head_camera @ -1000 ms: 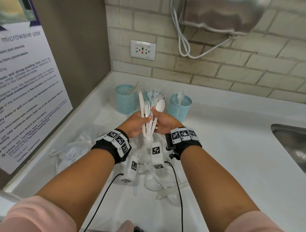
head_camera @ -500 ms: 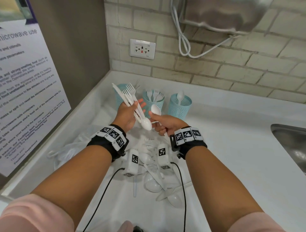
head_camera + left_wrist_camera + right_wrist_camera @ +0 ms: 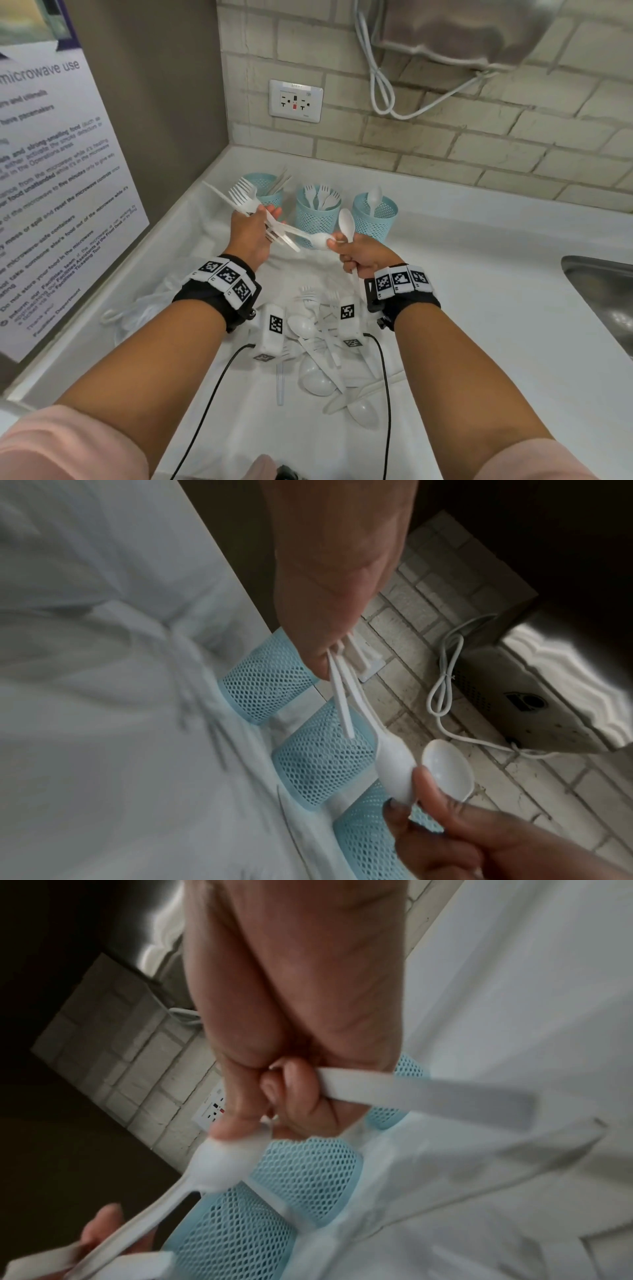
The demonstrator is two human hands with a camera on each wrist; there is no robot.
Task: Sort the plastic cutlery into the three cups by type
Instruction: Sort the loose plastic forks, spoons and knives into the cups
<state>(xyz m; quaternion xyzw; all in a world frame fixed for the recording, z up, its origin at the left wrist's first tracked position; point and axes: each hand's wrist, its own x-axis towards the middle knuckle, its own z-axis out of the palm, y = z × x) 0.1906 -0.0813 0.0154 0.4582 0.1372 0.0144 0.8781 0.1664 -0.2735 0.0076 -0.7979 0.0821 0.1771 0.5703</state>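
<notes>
My left hand [image 3: 251,236] grips a bundle of white plastic cutlery [image 3: 246,205]: forks and a knife fan up to the left, and a spoon's bowl [image 3: 320,240] sticks out to the right. My right hand [image 3: 363,257] holds one spoon [image 3: 346,222] upright in its curled fingers, and its fingertips pinch the bundle spoon's bowl [image 3: 394,761]. Three teal mesh cups stand behind: the left cup [image 3: 265,186] holds knives, the middle cup [image 3: 317,219] forks, the right cup [image 3: 375,219] a spoon. Loose cutlery [image 3: 322,346] lies in a pile below my wrists.
A crumpled clear plastic bag [image 3: 137,308] lies at the counter's left. A steel sink [image 3: 603,301] opens at the right edge. On the brick wall behind the cups are a socket [image 3: 296,101] and a hanging white cable [image 3: 380,85]. A poster [image 3: 51,192] covers the left wall.
The bundle, first held upright by both hands, has tilted to the left in my left hand. My right hand drew one spoon out and now pinches the bowl of another.
</notes>
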